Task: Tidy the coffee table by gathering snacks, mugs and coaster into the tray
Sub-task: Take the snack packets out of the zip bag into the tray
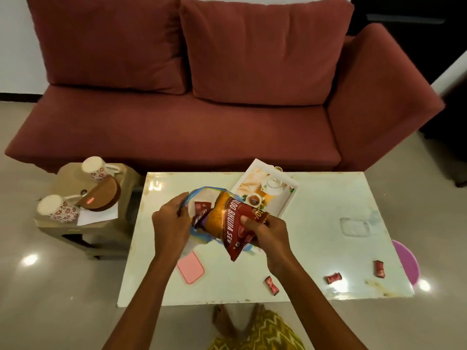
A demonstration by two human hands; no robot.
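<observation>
My right hand (262, 233) grips a red and orange snack packet (227, 221) over the middle of the white coffee table (316, 236). My left hand (171, 223) holds the edge of a blue and white bag (202, 193) that lies open under the packet; a small red sachet (202, 208) shows inside it. The printed white tray (288, 198) lies tilted at the table's far edge, just beyond the packet. Three small red candies (271, 285) (333, 278) (379, 269) lie near the front right. A pink coaster (190, 270) sits near the front left.
Two floral mugs (97, 169) (56, 207) lie on their sides on a low side stand (83, 223) to the left, beside a brown round lidded box (101, 195) and a white paper (96, 215). A red sofa (202, 122) stands behind the table. A clear plastic lid (355, 226) lies at right. A pink stool (406, 261) peeks past the right edge.
</observation>
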